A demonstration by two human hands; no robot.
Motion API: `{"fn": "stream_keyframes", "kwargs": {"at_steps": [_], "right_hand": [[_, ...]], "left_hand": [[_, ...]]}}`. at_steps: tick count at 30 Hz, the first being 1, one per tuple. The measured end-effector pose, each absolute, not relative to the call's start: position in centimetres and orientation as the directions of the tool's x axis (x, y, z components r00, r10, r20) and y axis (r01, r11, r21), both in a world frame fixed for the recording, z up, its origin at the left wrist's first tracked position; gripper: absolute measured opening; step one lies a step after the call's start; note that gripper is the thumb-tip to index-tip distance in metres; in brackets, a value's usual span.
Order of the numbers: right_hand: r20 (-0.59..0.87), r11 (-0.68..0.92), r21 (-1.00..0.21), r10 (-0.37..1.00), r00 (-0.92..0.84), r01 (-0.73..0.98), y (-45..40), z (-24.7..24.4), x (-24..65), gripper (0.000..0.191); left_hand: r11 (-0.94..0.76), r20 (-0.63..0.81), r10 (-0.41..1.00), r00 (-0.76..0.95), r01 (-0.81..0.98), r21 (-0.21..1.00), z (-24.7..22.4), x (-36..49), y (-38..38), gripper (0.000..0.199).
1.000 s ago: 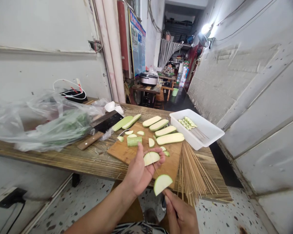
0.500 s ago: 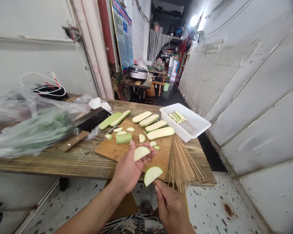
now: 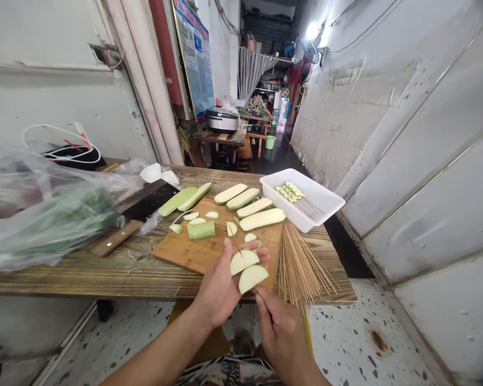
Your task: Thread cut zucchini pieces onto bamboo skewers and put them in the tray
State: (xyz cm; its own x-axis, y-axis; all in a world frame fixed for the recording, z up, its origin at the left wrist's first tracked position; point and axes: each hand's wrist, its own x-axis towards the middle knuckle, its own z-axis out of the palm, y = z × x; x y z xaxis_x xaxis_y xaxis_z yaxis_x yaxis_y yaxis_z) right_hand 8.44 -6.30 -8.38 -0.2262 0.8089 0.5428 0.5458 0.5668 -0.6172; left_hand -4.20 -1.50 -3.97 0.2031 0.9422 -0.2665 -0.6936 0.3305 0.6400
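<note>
Two half-round pale green slices sit close together on one thin wooden skewer point(image 3: 235, 239), whose tip sticks out past the upper slice point(image 3: 244, 261). My left hand point(image 3: 221, 289) cups that upper slice between thumb and fingers. The lower slice point(image 3: 253, 278) is just above my right hand point(image 3: 279, 321), which pinches the skewer's lower end. Beneath and beyond the hands lies a wooden cutting board point(image 3: 177, 247) with a stacked cut chunk point(image 3: 201, 230), small half-round slices point(image 3: 212, 215) and halved gourds point(image 3: 262, 219).
A fan of skewers point(image 3: 304, 268) lies right of the board. Behind it stands a white tray point(image 3: 326, 201) with threaded slices point(image 3: 290, 191). On the left are a cleaver point(image 3: 118, 237) and a plastic bag of greens point(image 3: 64, 214). A person point(image 3: 257, 100) sits far back.
The two slices have come closer together on the skewer, and more of its tip now shows above the upper slice. My right hand has moved slightly up; my left hand has shifted right.
</note>
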Motion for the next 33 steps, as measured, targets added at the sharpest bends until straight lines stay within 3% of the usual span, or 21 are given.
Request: {"fn": "stream_keyframes", "kwargs": {"at_steps": [6, 10, 14, 16, 18, 20, 21, 23, 25, 30, 33], "right_hand": [[0.494, 0.515, -0.716, 0.851, -0.18, 0.472, -5.7, -8.1, 8.3, 0.026], [0.433, 0.475, -0.727, 0.878, -0.206, 0.495, -5.3, -8.8, 8.4, 0.028], [0.367, 0.467, -0.711, 0.884, -0.289, 0.525, -5.6, -10.0, 9.0, 0.029], [0.348, 0.477, -0.71, 0.877, -0.331, 0.518, -6.0, -10.5, 9.6, 0.03], [0.352, 0.481, -0.714, 0.874, -0.334, 0.509, -6.3, -11.0, 10.2, 0.029], [0.376, 0.478, -0.717, 0.878, -0.295, 0.508, -6.4, -11.4, 10.8, 0.027], [0.391, 0.476, -0.719, 0.879, -0.272, 0.507, -6.5, -11.6, 10.9, 0.026], [0.422, 0.481, -0.722, 0.876, -0.235, 0.498, -6.4, -11.9, 11.1, 0.023], [0.438, 0.483, -0.721, 0.874, -0.213, 0.497, -6.3, -12.2, 11.0, 0.022], [0.409, 0.447, -0.719, 0.891, -0.196, 0.533, -6.3, -12.0, 10.5, 0.024], [0.405, 0.438, -0.722, 0.895, -0.186, 0.535, -6.3, -11.6, 10.2, 0.024]], "left_hand": [[0.321, -0.212, 0.947, 0.244, -0.641, 0.697, -4.4, -4.6, -1.2, 0.03], [0.32, -0.248, 0.947, 0.203, -0.644, 0.695, -5.9, -3.9, -0.9, 0.026], [0.253, -0.308, 0.95, 0.048, -0.696, 0.672, -7.7, -5.7, 0.7, 0.018], [0.141, -0.286, 0.951, -0.12, -0.655, 0.742, -8.4, -8.6, 2.0, 0.013], [-0.041, -0.127, 0.928, -0.35, -0.436, 0.899, -8.8, -12.6, 3.4, 0.012], [-0.086, 0.128, 0.858, -0.497, 0.106, 0.991, -9.2, -16.9, 4.6, 0.024], [-0.011, 0.251, 0.827, -0.504, 0.432, 0.902, -9.4, -19.0, 5.2, 0.03], [0.07, 0.288, 0.804, -0.519, 0.565, 0.822, -10.0, -22.3, 6.1, 0.037], [0.133, 0.313, 0.847, -0.429, 0.741, 0.658, -10.9, -24.4, 6.8, 0.046], [0.104, 0.39, 0.892, -0.228, 0.944, 0.313, -12.6, -24.8, 7.7, 0.053], [-0.101, 0.369, 0.93, -0.006, 0.957, 0.272, -12.5, -22.9, 8.6, 0.051]]}}
